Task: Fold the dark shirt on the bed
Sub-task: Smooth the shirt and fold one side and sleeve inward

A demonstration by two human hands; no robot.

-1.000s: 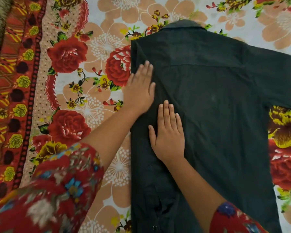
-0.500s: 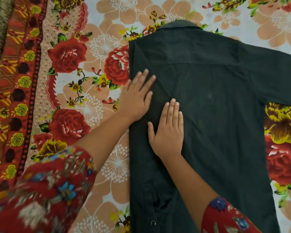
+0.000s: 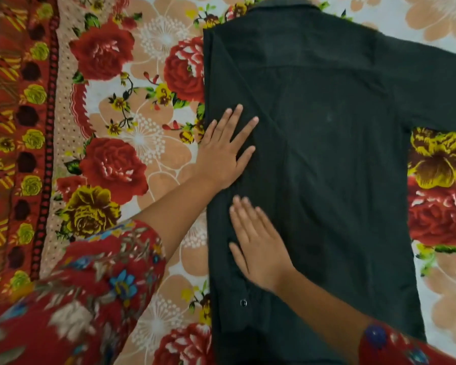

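The dark shirt (image 3: 327, 167) lies back-up on the floral bedsheet (image 3: 142, 143), collar at the top. Its left side is folded inward into a straight edge, while the right sleeve stretches out to the right. My left hand (image 3: 224, 151) lies flat with spread fingers on the folded left part, near the edge. Below it, my right hand (image 3: 258, 243) presses flat on the same folded strip, fingers straight and pointing up. A small button (image 3: 243, 302) shows near the lower left of the shirt.
The bedsheet's red patterned border (image 3: 19, 154) runs down the left side. Bare sheet surrounds the shirt on the left and right. My floral sleeves fill the lower corners.
My right hand has slid down the folded strip toward me. My left hand stayed pressing near the fold edge, fingers spread a little wider. The view moved closer to the shirt.
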